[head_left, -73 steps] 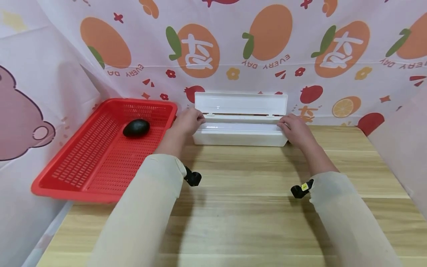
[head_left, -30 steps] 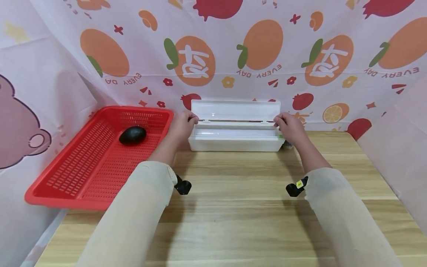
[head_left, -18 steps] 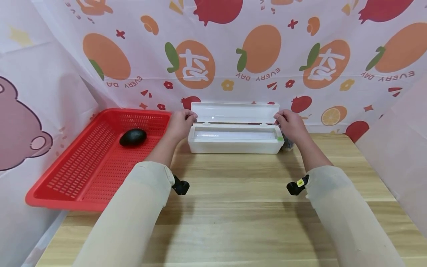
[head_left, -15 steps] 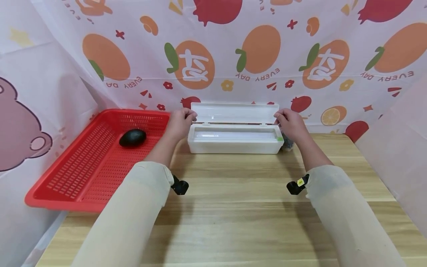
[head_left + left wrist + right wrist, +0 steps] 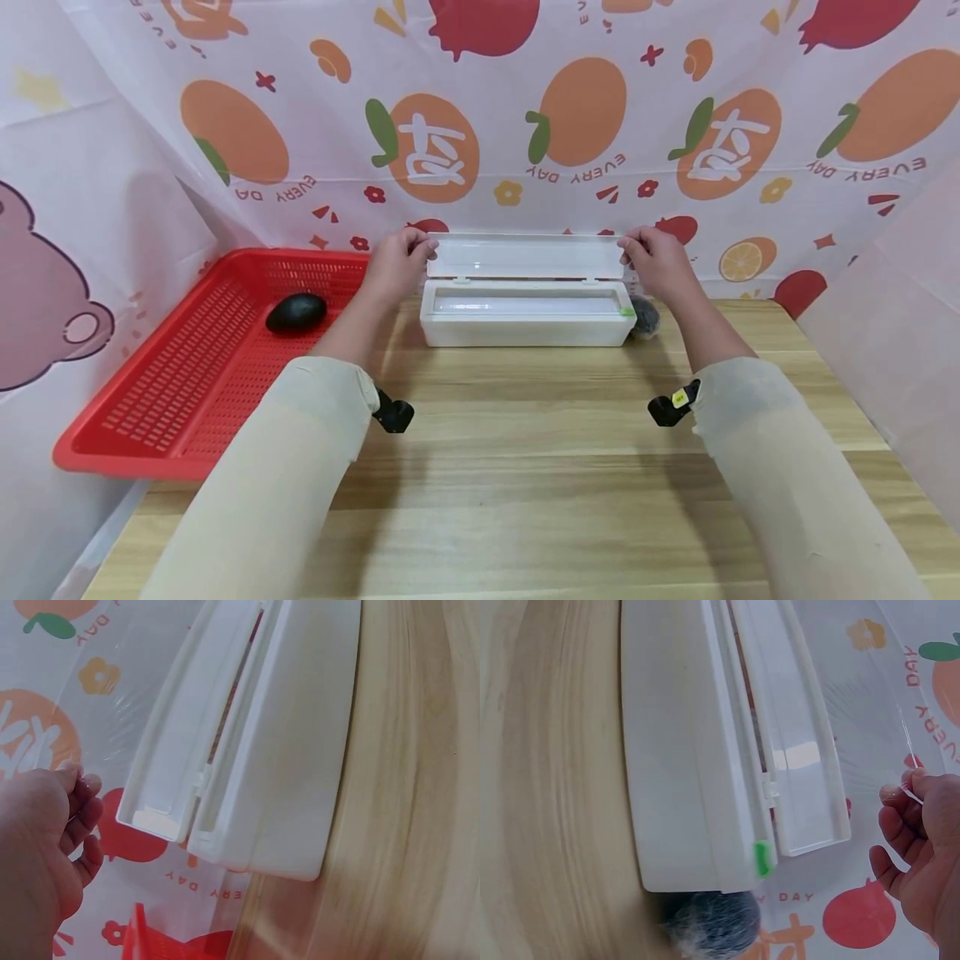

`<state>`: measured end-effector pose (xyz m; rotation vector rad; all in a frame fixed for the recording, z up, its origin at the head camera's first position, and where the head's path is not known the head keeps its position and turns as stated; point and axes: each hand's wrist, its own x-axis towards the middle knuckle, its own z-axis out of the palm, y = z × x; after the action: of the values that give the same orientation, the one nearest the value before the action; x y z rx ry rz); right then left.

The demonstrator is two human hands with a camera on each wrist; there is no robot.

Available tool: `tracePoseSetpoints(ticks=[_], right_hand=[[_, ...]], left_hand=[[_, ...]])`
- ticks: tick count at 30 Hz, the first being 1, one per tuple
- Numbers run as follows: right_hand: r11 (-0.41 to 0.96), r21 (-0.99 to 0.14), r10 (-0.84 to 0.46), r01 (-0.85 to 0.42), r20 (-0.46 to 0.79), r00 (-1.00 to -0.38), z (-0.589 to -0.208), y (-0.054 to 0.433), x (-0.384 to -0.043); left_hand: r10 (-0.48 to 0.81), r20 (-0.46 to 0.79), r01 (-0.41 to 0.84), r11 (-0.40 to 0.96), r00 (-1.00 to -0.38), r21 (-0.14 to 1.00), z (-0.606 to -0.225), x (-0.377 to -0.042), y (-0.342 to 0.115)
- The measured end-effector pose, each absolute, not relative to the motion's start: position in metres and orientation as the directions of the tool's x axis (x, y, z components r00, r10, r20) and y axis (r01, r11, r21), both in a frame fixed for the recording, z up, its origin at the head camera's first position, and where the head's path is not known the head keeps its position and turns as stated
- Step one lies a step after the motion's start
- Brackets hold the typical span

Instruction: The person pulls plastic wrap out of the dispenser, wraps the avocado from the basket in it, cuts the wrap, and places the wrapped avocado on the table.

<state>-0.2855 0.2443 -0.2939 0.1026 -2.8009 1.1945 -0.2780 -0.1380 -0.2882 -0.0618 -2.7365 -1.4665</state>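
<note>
Fruit-printed cloth (image 5: 510,117) hangs behind a wooden table (image 5: 525,475) bearing a white box (image 5: 525,333).

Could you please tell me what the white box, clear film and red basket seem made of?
White box: probably smooth, semi-gloss hard plastic; its lid shows bright reflections. Clear film: likely thin, glossy plastic; the printed backdrop shows through, with fine creases. Red basket: apparently moulded plastic; regular perforations, soft sheen.
</note>
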Motion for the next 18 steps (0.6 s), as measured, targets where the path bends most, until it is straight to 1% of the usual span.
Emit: tracePoseSetpoints(ticks=[7, 18], right_hand=[[0.708, -0.697, -0.025, -0.118, 0.141, -0.990, -0.283, 0.244, -0.287], [0.705, -0.698, -0.012, -0.128, 0.169, -0.986, -0.266, 0.244, -0.292]], left_hand=[[0.003, 0.023, 0.021, 0.527, -1.000, 0.850, -0.275, -0.276, -0.137], [-0.023, 0.089, 0.060, 0.572, -0.996, 0.818, -0.259, -0.277, -0.136]])
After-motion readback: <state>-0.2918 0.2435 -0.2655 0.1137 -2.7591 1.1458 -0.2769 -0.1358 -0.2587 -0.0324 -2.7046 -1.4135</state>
